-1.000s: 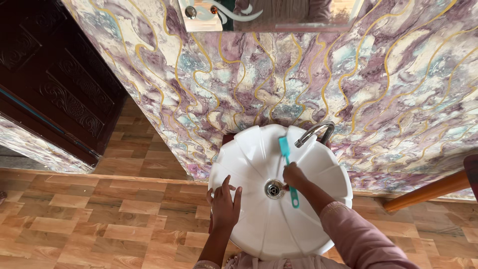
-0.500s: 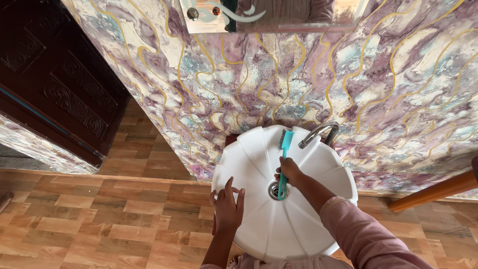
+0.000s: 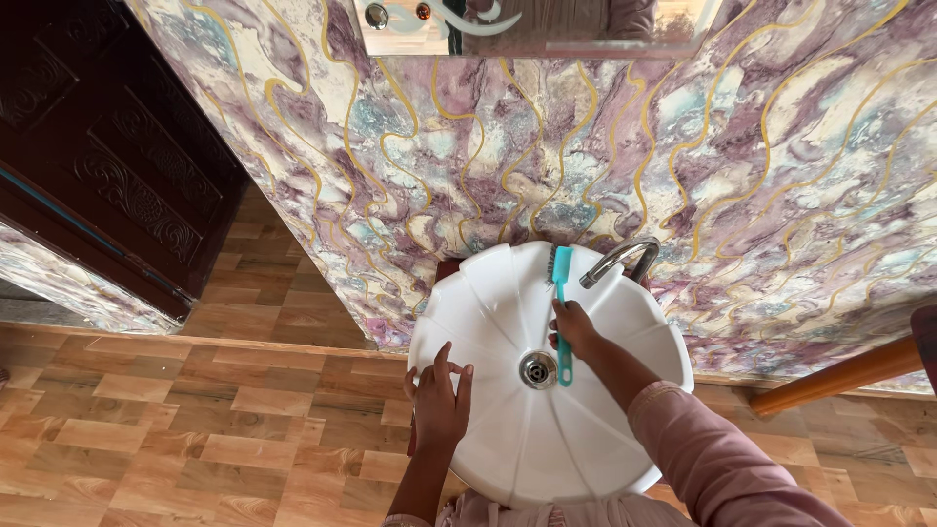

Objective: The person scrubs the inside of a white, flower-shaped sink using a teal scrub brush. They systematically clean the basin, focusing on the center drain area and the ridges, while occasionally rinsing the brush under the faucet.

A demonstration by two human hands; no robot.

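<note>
Basin [image 3: 508,429]: plain white, faint ribbed segments. Brush [image 3: 562,293]: teal. Tap [image 3: 617,259]: silver chrome. Drain [image 3: 538,369]: silver metal. Wall [image 3: 761,146]: marbled purple, cream, pale blue, wavy gold veins. Floor [image 3: 195,429]: orange-brown wood-look tiles, blocky pattern. Door [image 3: 88,146]: dark brown, carved scroll panels. Sleeve [image 3: 722,459]: dusty pink. Pole [image 3: 839,376] at right: orange-brown.

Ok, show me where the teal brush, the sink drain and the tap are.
Teal plastic brush [image 3: 561,268], head view, on its bristle head.
Round metal drain [image 3: 538,369], head view, on its centre.
Curved metal tap [image 3: 619,259], head view, on the spout's arch.
</note>
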